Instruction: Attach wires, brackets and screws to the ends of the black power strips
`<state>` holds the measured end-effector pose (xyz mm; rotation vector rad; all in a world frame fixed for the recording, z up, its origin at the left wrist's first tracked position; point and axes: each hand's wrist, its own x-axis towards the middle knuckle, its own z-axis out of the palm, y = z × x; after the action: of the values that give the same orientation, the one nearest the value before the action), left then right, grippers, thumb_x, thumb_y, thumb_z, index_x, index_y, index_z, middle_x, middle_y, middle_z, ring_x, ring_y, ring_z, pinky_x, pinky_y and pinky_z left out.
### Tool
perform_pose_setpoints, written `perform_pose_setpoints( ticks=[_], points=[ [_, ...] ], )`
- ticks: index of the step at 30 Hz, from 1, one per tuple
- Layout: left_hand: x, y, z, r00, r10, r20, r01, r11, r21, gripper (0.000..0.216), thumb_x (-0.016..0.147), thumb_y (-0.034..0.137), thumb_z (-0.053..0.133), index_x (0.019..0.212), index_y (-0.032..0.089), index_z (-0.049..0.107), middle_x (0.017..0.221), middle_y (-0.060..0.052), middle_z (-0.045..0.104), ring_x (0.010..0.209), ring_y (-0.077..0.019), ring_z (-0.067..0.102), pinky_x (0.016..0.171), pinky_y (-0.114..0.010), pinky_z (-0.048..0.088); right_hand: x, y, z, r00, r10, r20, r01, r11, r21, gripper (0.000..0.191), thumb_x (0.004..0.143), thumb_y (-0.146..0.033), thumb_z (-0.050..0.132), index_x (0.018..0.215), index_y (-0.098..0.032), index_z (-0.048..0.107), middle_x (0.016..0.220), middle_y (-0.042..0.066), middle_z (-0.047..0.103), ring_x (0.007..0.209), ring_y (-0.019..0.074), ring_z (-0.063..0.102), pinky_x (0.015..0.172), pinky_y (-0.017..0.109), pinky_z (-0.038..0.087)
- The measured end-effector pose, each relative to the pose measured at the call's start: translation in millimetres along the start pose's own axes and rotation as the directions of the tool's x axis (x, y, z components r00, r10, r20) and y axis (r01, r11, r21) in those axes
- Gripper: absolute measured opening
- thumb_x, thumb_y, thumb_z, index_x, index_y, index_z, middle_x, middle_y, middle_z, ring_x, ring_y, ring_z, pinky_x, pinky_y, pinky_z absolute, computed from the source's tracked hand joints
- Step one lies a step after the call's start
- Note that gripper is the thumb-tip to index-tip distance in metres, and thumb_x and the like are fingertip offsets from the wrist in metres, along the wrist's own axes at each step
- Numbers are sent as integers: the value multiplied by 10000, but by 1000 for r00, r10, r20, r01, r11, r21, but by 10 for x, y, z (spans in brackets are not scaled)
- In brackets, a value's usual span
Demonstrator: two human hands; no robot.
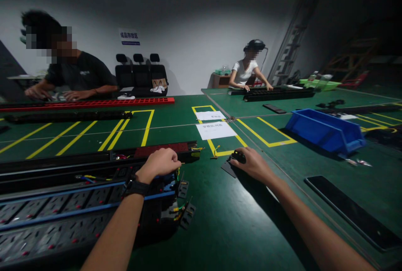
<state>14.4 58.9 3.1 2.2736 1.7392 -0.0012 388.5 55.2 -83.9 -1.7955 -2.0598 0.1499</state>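
At the near left, black socket strips (pixel 86 199) with blue edges lie on the green table (pixel 216 229), two small black end plates (pixel 187 215) dangling by wires at their right ends; at the near right lies a dark, flat, phone-like slab (pixel 351 210). Beyond the strips' ends, the left hand (pixel 161 163) hangs with its fingers curled narrow — I cannot tell whether they grip anything. Well to its right, the right hand (pixel 253 163) holds a small black part (pixel 239 156) between thumb and fingers, just above a thin dark plate (pixel 228 169) on the table. A yellow-ended wire piece (pixel 216 152) lies between the hands. Farther off are white paper sheets (pixel 216 130) and, right, a blue bin (pixel 326 130). At the far side, two co-workers (pixel 83 74) handle parts — one left, one right — before a pale wall (pixel 194 49).
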Motion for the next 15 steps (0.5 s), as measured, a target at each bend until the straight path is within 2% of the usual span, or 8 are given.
perform_pose_setpoints(
  ticks=[4,8,15],
  points=[
    [4,-7,0,1000,3,1,-3,1000,-7,232,808,404,603,739,238,749,795,-82,744,718,-230,635,651,-349,340,7,14,25,1000,-4,-29,5,999,34,388,914,-450,710,1220,-213,727,1157,124,748,1049,298,709,887,370,542],
    [-6,-7,1,1000,8,-3,-8,1000,-2,228,807,397,597,739,240,748,798,-78,746,722,-231,645,644,-347,339,40,56,55,998,-70,2,70,997,17,211,969,-347,624,1065,-214,756,1083,111,773,1021,283,706,877,360,518],
    [-9,3,-12,1000,8,6,-8,1000,1,249,810,407,587,743,244,763,808,-86,755,745,-249,662,681,-346,393,34,50,15,997,-78,16,79,997,-8,211,993,-354,589,1024,-223,751,1062,92,780,1008,271,704,843,340,510]
  ],
)
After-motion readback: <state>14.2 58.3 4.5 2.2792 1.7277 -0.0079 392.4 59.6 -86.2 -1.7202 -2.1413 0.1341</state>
